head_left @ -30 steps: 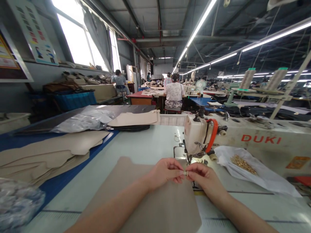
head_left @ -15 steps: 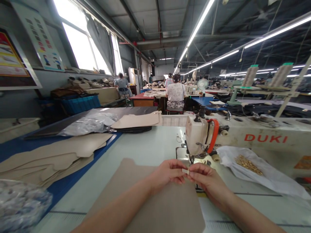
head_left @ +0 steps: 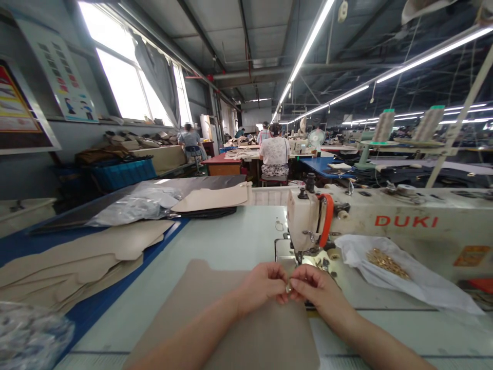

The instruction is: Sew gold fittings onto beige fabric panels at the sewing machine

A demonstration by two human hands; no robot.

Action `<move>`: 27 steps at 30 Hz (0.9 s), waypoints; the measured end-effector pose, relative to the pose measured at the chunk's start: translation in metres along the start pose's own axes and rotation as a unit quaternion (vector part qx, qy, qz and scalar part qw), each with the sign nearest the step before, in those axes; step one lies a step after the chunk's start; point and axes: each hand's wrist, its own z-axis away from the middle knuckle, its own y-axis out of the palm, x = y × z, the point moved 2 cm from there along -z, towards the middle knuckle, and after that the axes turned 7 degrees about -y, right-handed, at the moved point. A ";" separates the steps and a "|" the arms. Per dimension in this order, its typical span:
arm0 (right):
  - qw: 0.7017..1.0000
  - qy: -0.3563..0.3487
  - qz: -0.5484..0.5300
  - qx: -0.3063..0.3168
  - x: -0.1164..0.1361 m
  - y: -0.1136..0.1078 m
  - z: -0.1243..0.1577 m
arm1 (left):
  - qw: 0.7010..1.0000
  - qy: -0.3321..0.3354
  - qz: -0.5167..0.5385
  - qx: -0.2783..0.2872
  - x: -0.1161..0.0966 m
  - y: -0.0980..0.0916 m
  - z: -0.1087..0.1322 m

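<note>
My left hand (head_left: 259, 288) and my right hand (head_left: 322, 290) meet fingertip to fingertip, both pinched closed. Between them shows a small shiny gold-coloured metal piece (head_left: 288, 289); fingers cover most of it, so its exact shape is hidden. Below my hands a large beige flat panel (head_left: 215, 313) lies on the table, its right side under my fingers. Just beyond my fingertips stands the head of a sewing machine (head_left: 304, 218) with an orange lever guard. To the right, a heap of small gold metal fittings (head_left: 387, 262) rests on a white plastic bag (head_left: 354, 252).
At the left, beige cut panels (head_left: 96, 252) lie stacked on a blue surface, near clear plastic bags (head_left: 134, 203). More beige pieces (head_left: 211, 198) sit at the table's far edge. Thread cones (head_left: 384, 126) stand behind the machine. A seated person (head_left: 275, 151) works farther ahead.
The pale, gold-edged piece between my fingertips is now more covered, and my fingers have closed in around it. My hands sit slightly lower, and the whole view has shifted a little.
</note>
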 end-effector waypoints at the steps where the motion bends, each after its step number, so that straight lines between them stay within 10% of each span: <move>1: 1.000 -0.016 0.010 0.005 0.000 0.001 0.001 | 1.000 0.006 -0.016 -0.007 0.001 0.000 0.000; 27: 0.962 -0.155 0.216 -0.060 0.007 -0.006 0.004 | 0.987 0.118 -0.076 -0.081 0.003 -0.007 -0.002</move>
